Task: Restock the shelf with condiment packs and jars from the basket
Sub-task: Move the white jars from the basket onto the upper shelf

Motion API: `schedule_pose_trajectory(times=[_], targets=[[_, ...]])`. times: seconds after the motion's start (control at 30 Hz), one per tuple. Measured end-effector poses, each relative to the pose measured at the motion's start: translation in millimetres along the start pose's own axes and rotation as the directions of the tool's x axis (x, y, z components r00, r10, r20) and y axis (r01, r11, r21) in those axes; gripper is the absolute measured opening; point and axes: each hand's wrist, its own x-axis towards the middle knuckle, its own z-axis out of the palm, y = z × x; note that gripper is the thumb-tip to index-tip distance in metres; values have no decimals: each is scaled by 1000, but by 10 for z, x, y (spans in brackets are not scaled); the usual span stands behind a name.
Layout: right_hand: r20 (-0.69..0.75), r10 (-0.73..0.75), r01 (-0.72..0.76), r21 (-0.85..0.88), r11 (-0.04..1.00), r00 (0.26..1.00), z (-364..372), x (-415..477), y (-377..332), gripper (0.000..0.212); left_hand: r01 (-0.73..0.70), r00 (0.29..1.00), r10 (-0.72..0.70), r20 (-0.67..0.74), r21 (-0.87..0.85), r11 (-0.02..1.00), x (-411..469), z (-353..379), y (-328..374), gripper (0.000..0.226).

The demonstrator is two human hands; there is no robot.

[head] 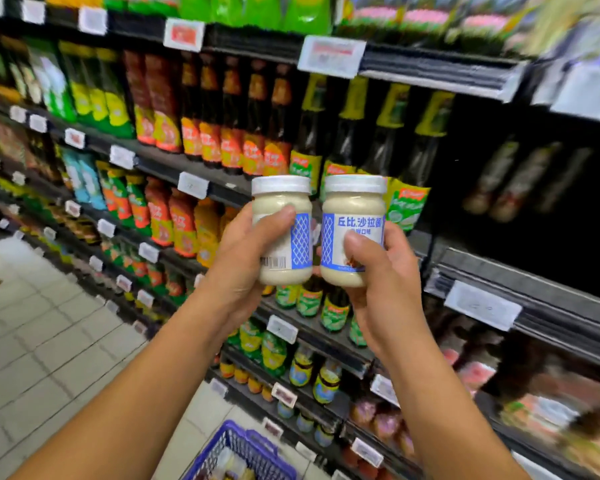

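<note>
We hold two upright jars side by side before the shelf (520,282): our left hand (243,268) curls around the left jar (282,230), our right hand (385,271) around the right jar (352,230). The basket (243,452) sits near, below.

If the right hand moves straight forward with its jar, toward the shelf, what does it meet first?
Most likely the green-labelled bottles standing just behind the jar that the right hand holds; the darker gap lies further right. Depth is hard to judge from one view.
</note>
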Motion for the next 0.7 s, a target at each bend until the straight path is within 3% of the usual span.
schedule_pose_trajectory(times=[0.17, 0.37, 0.7], targets=[[-69, -124, 123, -19, 992, 990, -297, -32, -497, 75, 4, 991, 1, 135, -32, 999, 168, 568, 63, 48], [-176, -236, 221, -100, 970, 956, -657, -109, -1027, 71, 0, 962, 2, 272, -9, 1000, 228, 1221, 169, 57], [-207, -422, 389, -180, 903, 883, -1171, -129, -1955, 70, -61, 871, 107, 479, -109, 992, 265, 2343, 443, 65]])
